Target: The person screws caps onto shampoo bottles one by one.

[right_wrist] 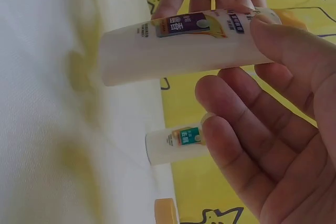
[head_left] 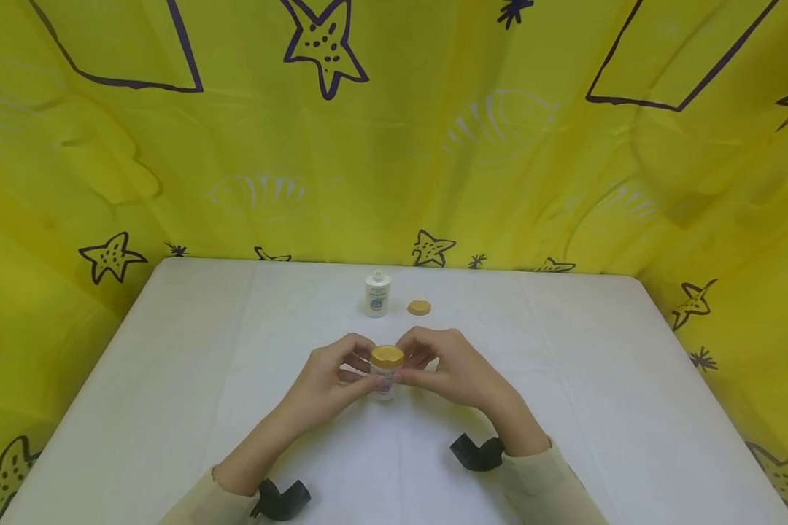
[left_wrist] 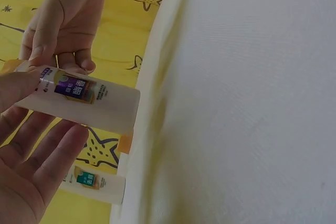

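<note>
Both hands hold a white shampoo bottle (head_left: pixel 384 390) with a purple label and a gold cap (head_left: pixel 387 356) on its top. My left hand (head_left: pixel 331 375) pinches it from the left, thumb across the front near the cap. From the other side my right hand (head_left: pixel 449 364) pinches it the same way, its thumb on the upper front. The purple label (left_wrist: pixel 75 87) shows fully in the left wrist view. Behind the hands, a second white bottle (head_left: pixel 377 297) stands upright with its narrow neck bare; its label (right_wrist: pixel 187 136) is green in the right wrist view.
A loose gold cap (head_left: pixel 419 308) lies on the white tabletop (head_left: pixel 630 408), right of the standing bottle. Black wrist mounts (head_left: pixel 478 452) stick out by both sleeves. A yellow curtain (head_left: pixel 394 146) with starfish drawings hangs behind the table and along its sides.
</note>
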The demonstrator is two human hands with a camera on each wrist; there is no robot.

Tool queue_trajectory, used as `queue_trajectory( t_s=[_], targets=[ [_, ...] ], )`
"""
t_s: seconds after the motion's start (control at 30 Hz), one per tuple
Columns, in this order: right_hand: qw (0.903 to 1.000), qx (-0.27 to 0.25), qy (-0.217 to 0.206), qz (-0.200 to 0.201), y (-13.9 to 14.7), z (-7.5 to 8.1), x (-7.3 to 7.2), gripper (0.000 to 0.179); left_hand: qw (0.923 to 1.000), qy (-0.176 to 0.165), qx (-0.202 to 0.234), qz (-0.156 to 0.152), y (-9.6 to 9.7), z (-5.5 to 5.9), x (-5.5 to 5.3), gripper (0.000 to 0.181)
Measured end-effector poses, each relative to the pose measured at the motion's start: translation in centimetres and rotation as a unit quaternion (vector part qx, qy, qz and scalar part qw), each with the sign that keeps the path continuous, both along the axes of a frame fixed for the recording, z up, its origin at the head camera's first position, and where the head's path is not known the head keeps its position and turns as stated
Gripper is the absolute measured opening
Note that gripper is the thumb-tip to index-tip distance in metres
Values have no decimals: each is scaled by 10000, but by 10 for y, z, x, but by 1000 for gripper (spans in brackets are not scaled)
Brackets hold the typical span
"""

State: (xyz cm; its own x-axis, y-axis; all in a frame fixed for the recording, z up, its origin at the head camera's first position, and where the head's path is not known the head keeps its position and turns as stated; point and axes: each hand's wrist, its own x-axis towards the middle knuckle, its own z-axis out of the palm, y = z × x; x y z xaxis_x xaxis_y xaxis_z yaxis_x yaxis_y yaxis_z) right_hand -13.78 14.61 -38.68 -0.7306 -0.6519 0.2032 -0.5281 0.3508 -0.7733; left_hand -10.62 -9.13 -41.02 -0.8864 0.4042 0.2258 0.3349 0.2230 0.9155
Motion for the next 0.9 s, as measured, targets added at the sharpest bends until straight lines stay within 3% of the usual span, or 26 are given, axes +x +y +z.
queue_trajectory(
  t_s=[0.27,0.7,0.9],
  targets=[
    [9995,137,-275,77,1,-1,1,21,9998,-75,56,-164,0,-5,0,33],
    [9986,343,-366,167,3,-2,-1,21,9988,-297,31,-387,-2,-7,-3,32],
    [9957,725,-560,138,8,-3,-4,24,9949,-553,-572,-616,-4,-9,-7,36]
  ],
)
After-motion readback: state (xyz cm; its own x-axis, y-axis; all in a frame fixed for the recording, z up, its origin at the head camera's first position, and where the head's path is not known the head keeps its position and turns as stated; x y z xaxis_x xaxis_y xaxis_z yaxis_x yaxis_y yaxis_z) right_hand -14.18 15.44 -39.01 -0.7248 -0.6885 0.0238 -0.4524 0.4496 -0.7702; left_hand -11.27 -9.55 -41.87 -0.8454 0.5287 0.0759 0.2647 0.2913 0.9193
